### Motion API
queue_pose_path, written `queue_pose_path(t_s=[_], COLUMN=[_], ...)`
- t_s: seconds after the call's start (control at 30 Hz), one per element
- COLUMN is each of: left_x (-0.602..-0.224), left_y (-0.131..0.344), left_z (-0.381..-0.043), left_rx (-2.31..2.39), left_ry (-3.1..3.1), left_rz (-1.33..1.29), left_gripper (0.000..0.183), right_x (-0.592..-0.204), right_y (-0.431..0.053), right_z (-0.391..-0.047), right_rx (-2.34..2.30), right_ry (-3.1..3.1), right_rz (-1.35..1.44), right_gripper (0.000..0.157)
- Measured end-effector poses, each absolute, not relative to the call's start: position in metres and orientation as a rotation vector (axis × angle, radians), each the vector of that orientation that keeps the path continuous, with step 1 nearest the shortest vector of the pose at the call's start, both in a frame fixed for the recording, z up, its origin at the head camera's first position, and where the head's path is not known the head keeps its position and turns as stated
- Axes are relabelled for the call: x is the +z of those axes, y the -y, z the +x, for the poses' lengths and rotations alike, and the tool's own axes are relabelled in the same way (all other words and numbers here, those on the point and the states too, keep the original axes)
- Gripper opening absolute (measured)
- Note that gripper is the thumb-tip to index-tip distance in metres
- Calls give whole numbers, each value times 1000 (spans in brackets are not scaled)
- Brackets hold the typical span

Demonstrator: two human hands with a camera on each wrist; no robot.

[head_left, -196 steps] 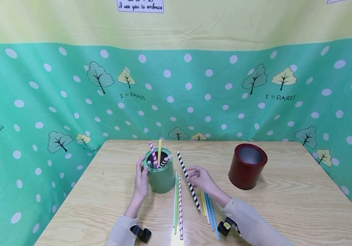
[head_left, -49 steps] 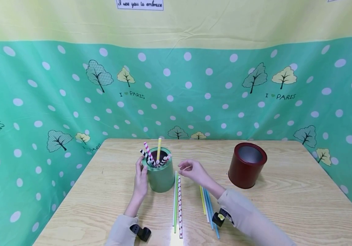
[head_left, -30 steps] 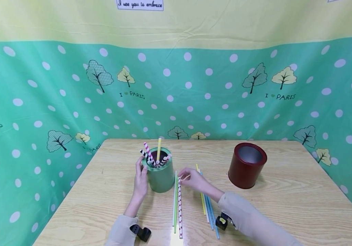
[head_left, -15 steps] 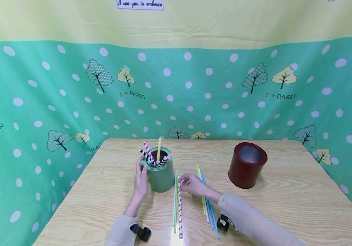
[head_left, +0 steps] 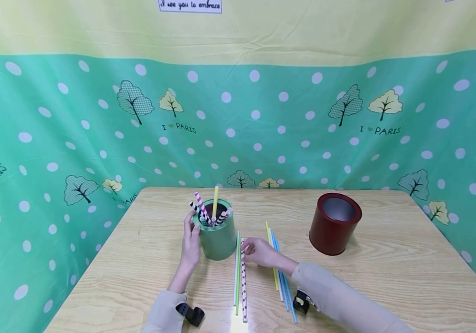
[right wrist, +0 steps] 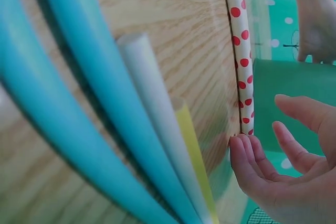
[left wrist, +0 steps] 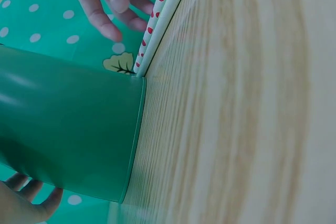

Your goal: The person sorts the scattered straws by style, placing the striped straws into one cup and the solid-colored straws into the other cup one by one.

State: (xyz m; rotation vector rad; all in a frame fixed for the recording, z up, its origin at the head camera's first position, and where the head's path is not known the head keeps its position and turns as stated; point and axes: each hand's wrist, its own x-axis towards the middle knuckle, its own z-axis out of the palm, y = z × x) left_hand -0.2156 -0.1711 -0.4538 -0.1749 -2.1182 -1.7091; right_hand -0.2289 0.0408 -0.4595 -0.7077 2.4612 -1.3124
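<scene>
1. The right hand (head_left: 259, 252) has its fingers loosely bent and spread, with a gap between them, and grips nothing; in the right wrist view, some fingertips sit right at the far end of the red-dotted straw (head_left: 244, 289). Whether they touch it, I cannot tell.
2. The left hand (head_left: 190, 245) is curved around the left side of the green can (head_left: 218, 244), holding it at the rim.
3. The red-dotted straw lies lengthwise on the surface (head_left: 392, 268), in front and to the right of the green can.
4. Just left of that straw lie the green straw (head_left: 238, 275) and the pale straw (head_left: 235, 284).
5. Under and beside the right wrist lie the yellow straw (head_left: 276, 280), the white straw (head_left: 280, 289) and the blue straws (head_left: 290, 300).
6. Upright in the green can, several straws lean at different angles, among them the magenta-striped straw (head_left: 200, 203) and the tall yellow straw (head_left: 215, 199).
7. Well apart, to the right, stands the red can (head_left: 332, 233).
8. Behind everything hangs the dotted cloth (head_left: 271, 138).
</scene>
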Motion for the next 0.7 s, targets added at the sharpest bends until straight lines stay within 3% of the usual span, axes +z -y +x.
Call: queue_pose_path(t_s=[0.17,0.7], left_x=[-440,-455], left_y=[167,171], left_z=[-208,-216], left_rx=[-1737,-1703], left_ry=[2129,2083], left_rz=[-147,-176], left_gripper=[44,46], right_x=[-462,-466], right_y=[-39,-34], right_z=[-230,-228], right_rx=[-1277,-1243], right_ry=[-2470,-2518], right_rz=[-694,-730], right_gripper=[22,20])
